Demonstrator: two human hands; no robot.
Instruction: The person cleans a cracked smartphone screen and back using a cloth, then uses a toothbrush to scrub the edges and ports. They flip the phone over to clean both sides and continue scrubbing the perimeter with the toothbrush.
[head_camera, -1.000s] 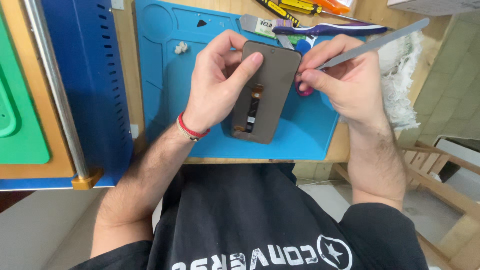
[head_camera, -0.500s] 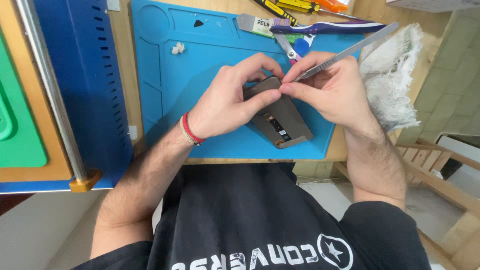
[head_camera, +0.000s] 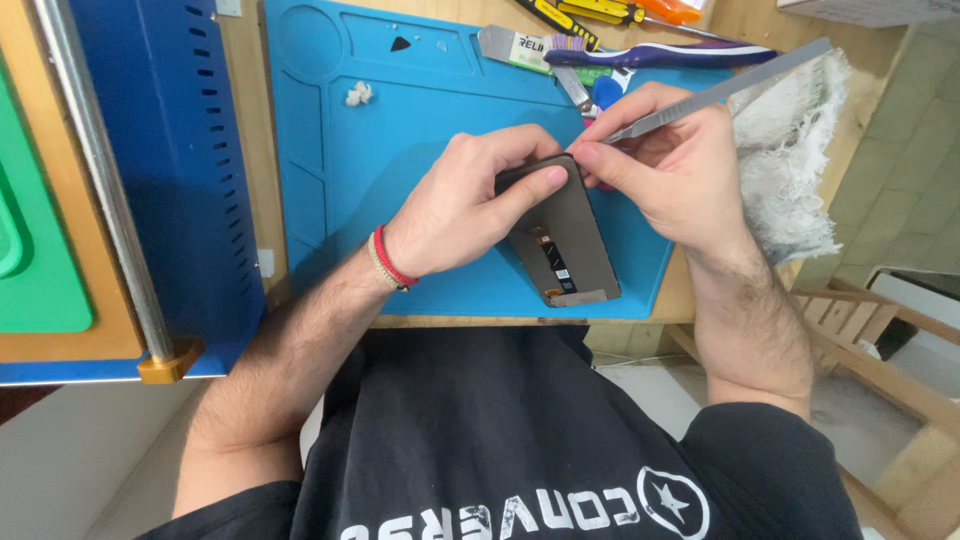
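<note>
Prying step, likely. Left hand (head_camera: 455, 205) fingers clamped on flat dark phone screen panel (head_camera: 560, 240), over blue rubber mat (head_camera: 400, 130). Right hand (head_camera: 665, 165) fingers pinched on thin metal pry tool (head_camera: 720, 90), tip at panel's top edge. Next: gentle, steady push.

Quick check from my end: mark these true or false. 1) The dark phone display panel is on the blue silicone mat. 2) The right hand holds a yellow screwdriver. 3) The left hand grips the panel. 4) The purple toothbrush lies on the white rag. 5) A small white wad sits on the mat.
1) True: the dark phone display panel lies over the blue silicone mat.
2) False: the right hand holds a flat grey metal pry tool.
3) True: the left hand grips its upper end.
4) False: the purple toothbrush lies at the mat's far edge; the white rag is beside it.
5) True: small white wad.
</note>
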